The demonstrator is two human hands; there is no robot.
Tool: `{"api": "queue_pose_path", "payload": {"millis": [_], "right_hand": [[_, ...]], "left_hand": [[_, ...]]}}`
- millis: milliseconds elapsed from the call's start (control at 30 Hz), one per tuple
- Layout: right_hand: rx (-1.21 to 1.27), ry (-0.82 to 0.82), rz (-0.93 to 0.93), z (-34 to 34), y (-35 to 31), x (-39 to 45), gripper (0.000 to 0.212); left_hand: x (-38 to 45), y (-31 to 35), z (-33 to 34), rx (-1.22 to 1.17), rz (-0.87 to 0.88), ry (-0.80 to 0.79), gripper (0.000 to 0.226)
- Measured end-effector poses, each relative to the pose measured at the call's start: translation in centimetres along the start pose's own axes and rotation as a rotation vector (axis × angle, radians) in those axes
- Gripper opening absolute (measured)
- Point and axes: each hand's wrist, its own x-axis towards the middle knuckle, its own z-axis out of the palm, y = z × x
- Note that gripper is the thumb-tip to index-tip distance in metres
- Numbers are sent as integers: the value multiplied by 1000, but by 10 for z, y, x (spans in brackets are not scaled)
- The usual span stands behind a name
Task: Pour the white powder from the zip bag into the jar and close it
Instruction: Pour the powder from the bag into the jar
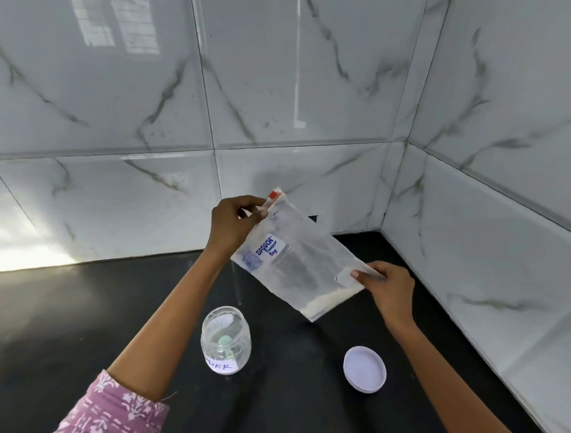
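Note:
I hold a clear zip bag tilted in the air above the black counter. My left hand pinches its upper corner by the red zip slider. My right hand grips its right edge. A little white powder lies along the bag's lower edge. Below and to the left stands the clear plastic jar, upright and open, with a white label and a small green scoop inside. Its white lid lies flat on the counter to the right of the jar.
The black counter runs into a corner of white marble-patterned wall tiles behind and to the right. A bright patch of light falls on the wall at far left.

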Motion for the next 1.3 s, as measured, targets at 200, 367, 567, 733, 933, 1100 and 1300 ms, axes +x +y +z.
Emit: {"api": "queue_pose_path", "payload": {"millis": [200,367,567,733,933,1100,1300], "right_hand": [[233,-51,224,5,21,7,28],[376,-8,299,1,34,13,17],[408,-58,306,6,41,13,19],[374,-187,441,28,56,6,24],[385,-182,269,30,45,10,8],[447,-172,270,25,45,16,7],[553,-69,345,27,51,22,16]], "left_hand": [[-11,-16,6,9,-78,5,9],[-14,-21,8,8,-65,43,8],[-14,-29,4,-118,-117,58,6],[-13,-26,5,-109,-104,60,5],[-2,-26,-6,-94,-85,143,11],[3,-14,-1,-177,-76,80,12],[-1,-14,8,-203,-92,18,10]]}}
